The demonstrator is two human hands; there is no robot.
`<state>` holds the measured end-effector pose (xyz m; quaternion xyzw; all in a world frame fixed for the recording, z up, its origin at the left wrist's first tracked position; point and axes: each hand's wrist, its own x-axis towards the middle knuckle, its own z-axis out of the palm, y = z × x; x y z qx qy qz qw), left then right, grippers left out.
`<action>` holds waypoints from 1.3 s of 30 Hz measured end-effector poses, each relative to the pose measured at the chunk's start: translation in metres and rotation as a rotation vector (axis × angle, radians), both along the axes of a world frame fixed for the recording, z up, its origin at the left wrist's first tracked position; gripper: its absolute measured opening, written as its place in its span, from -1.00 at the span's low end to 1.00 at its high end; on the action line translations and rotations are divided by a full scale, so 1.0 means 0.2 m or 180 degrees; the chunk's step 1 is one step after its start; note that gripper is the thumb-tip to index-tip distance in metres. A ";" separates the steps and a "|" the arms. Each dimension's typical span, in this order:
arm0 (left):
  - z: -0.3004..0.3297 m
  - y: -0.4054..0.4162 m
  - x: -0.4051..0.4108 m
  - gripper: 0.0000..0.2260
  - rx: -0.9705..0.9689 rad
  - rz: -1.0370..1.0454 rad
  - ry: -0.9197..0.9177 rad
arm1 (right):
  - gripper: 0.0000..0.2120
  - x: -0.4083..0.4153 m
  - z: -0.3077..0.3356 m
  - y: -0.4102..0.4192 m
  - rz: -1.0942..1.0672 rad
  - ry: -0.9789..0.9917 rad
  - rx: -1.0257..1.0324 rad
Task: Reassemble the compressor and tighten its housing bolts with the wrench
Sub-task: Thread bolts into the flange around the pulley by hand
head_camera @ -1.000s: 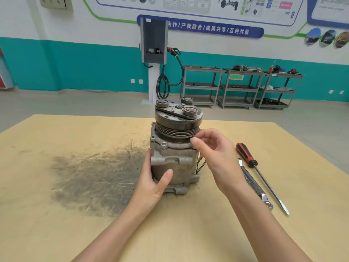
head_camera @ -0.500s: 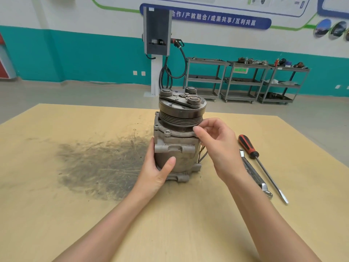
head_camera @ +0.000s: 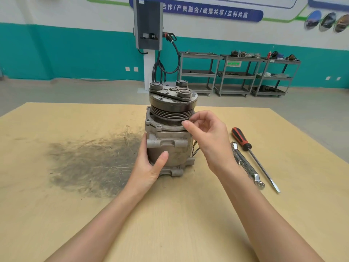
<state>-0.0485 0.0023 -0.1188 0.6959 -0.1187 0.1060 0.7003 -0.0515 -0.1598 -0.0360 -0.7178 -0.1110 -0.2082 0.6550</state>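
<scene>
Both hands [head_camera: 149,167] [head_camera: 209,137] on upright compressor [head_camera: 170,140]

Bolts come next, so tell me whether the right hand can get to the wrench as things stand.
Probably yes. The wrench lies bare on the table just right of the right hand, with only the screwdriver beyond it. The hand's fingertips are at the compressor flange and must let go first.
</scene>
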 end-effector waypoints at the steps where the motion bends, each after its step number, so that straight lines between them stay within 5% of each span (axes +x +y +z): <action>1: 0.00 0.00 0.00 0.11 0.0010 0.0003 0.0001 | -0.91 0.00 0.00 0.00 0.0028 0.0001 0.0019; 31: 0.01 0.00 -0.01 0.16 -0.0081 -0.0067 0.0013 | -0.92 -0.02 -0.02 -0.01 0.0071 -0.0066 -0.0018; 39: 0.01 0.00 -0.01 0.04 -0.0059 -0.0037 -0.0004 | -0.92 -0.01 -0.01 0.00 -0.0139 -0.0166 -0.0132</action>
